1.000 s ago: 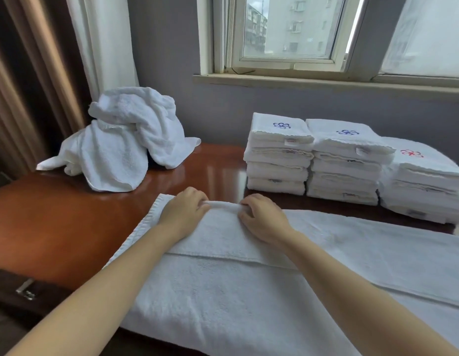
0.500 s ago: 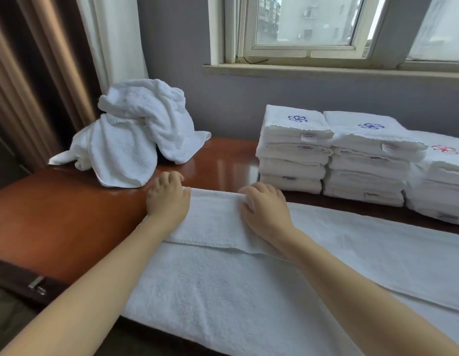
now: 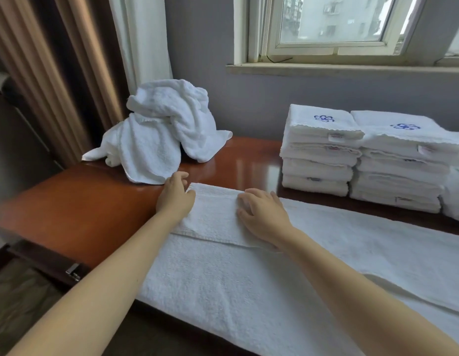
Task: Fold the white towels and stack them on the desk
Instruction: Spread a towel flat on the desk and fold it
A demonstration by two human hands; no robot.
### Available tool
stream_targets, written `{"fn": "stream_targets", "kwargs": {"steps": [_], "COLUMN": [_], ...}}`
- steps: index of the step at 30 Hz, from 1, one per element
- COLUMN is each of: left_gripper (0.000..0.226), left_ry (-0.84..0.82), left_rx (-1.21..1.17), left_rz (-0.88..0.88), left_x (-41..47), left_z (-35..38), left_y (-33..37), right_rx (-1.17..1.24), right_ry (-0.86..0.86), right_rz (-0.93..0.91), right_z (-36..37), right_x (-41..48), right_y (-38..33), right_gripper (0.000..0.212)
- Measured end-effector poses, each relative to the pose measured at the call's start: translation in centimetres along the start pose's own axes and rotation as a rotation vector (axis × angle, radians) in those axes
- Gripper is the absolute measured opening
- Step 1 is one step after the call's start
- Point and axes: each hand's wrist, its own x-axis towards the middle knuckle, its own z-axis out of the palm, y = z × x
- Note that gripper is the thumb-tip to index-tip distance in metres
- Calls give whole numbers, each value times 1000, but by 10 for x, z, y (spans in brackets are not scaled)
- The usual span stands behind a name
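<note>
Nearest me, the spread towel [image 3: 223, 278] lies flat along the bench [image 3: 81, 206]. Its near edge hangs over the front, and its right end and lower part run out of view, so its full length can't be made out. One flap is turned back over its far left end.

Two bare forearms reach in. The left hand [image 3: 175, 199] sits at the flap's left corner with its fingers loosely bent. Whether they pinch the hem or only touch it, I cannot tell. The right hand [image 3: 261, 217] rests on top of the flap, fingers [image 3: 251, 199] slightly apart and bent, tips pressing the cloth and gripping nothing.

Farther back on the left is a crumpled heap [image 3: 159, 134] of white towels, too tangled to count.

Back right stand three folded stacks. The first stack [image 3: 321, 150] and second stack [image 3: 400, 165] each show a blue emblem on top. The third stack [image 3: 457, 196] is cut off by the right edge.
</note>
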Motion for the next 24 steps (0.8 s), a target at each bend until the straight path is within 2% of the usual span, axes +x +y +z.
{"fn": "stream_targets", "kwargs": {"steps": [4,7,10,14,18,22,24], "left_gripper": [31,39,45,45,43,30,30], "left_ry": [-71,-34,56,71,82,136,82], "left_rx": [-120,-160,-92,54,76,299,262], "left_rz": [105,167,223,229,206,301,366], "left_x": [8,14,21,25,21,11,-3], "left_z": [5,8,9,12,16,18,24], "left_y": [1,6,9,3,-1,12,24], "right_rx": [51,66,21,-76,-18,-117,-133], "right_ry": [8,30,9,-51,-42,-144,-143], "right_rz": [2,-7,-17,-22,-9,-11,-3], "right_z": [-2,-6,-8,-5,-5,0,2], "right_x": [2,4,5,1,2,4,5], "right_y": [-2,-5,-5,-2,5,10,10], "right_gripper": [42,42,42,42,45,53,55]}}
